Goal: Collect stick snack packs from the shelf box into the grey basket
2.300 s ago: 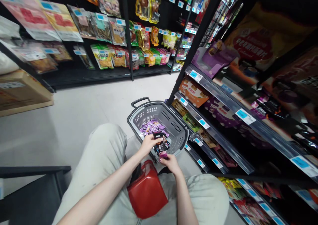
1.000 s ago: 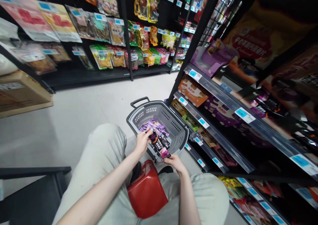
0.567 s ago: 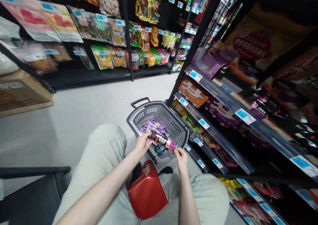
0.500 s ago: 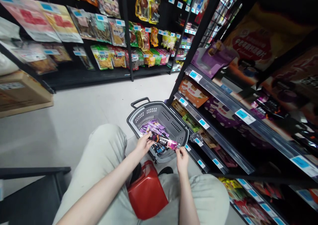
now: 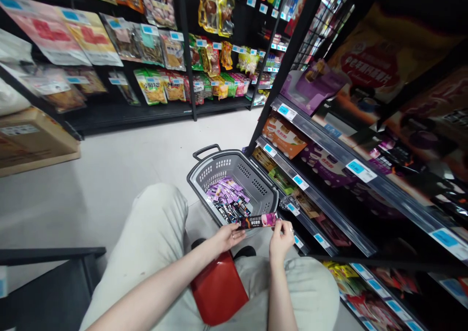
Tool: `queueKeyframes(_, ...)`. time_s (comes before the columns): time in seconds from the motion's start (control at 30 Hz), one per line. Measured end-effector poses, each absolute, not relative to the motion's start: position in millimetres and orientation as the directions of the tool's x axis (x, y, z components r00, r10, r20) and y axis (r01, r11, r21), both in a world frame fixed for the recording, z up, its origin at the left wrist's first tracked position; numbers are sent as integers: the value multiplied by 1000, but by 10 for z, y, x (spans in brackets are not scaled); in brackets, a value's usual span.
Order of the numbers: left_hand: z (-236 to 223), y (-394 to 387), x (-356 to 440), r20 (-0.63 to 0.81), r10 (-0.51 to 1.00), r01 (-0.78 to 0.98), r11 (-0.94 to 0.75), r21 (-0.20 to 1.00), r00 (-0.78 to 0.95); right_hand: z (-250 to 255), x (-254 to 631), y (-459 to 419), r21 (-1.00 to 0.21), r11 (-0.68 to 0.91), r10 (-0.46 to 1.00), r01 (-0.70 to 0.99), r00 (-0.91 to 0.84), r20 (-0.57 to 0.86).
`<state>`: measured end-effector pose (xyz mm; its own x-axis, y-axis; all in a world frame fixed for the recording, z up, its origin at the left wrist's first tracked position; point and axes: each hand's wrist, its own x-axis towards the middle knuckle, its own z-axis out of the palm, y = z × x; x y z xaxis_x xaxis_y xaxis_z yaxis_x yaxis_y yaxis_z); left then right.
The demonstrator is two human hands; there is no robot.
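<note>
I sit on a red stool (image 5: 218,292) in a shop aisle. A long black and purple snack packet (image 5: 257,221) lies level between my two hands, just in front of my knees. My left hand (image 5: 227,236) pinches its left end and my right hand (image 5: 281,242) pinches its right end. Just beyond the packet a grey shopping basket (image 5: 265,200) stands on the floor, holding several purple and black packets (image 5: 227,200).
Black shelves (image 5: 329,148) with boxes and blue price tags run along my right side. Across the pale floor (image 5: 120,160), hanging snack bags (image 5: 153,82) fill racks. A cardboard box (image 5: 34,141) sits at far left, and a dark frame (image 5: 54,282) at bottom left.
Both hands lifted one packet out of the basket, turned it level, and drew it back toward my knees. The view shifted slightly downward.
</note>
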<state>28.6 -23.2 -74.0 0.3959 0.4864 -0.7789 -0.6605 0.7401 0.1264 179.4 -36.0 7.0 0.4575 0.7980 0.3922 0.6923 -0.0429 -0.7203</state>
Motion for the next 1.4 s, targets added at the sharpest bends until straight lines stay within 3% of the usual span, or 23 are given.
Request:
queueKeyframes(0.1, -675, -150, 240, -755, 586, -700, 670, 248, 293, -45, 1877, -318, -812, -119, 797, 571, 543, 265)
queueKeyframes(0.2, -535, -54, 172, -624, 774, -698, 505, 508, 106, -230, 1933, -259, -959, -194, 790, 206, 612, -29)
queueKeyframes(0.33, -331, 103, 43, -430, 902, -571, 333, 751, -40, -405, 1916, -196, -893, -327, 739, -309, 506, -445)
queueKeyframes(0.43, -236, 198, -55, -387, 920, -493, 311, 812, -57, -415, 1867, -184, -824, -341, 759, -452, 385, -525)
queueKeyframes(0.57, -194, 255, -143, -353, 933, -384, 300, 873, -73, -387, 1829, -191, -813, -315, 802, -489, 320, -504)
queueKeyframes(0.77, -224, 287, -191, -299, 952, -242, 274, 931, -70, -419, 1834, -188, -853, -300, 808, -427, 361, -465)
queueKeyframes(0.87, -235, 292, -220, -231, 970, 83, 237, 968, -76, -427, 1877, -189, -895, -322, 802, -307, 413, -430)
queueKeyframes(0.97, -236, 234, -233, -203, 975, 572, 115, 812, 92, -425, 1930, -212, -907, -416, 812, 66, 476, -338)
queueKeyframes(1.03, -240, 149, -218, -283, 919, 772, -34, 634, 273, -431, 1950, -235, -796, -450, 847, 406, 476, -236)
queueKeyframes(1.1, -252, 46, -192, -405, 826, 863, -179, 472, 393, -449, 1951, -255, -635, -442, 883, 633, 433, -182)
queueKeyframes(1.23, -274, -94, -155, -564, 721, 912, -259, 319, 402, -524, 1935, -268, -454, -487, 872, 746, 438, -218)
queueKeyframes(1.4, -261, -93, -149, -536, 748, 917, -264, 300, 391, -628, 1883, -263, -388, -520, 854, 761, 471, -220)
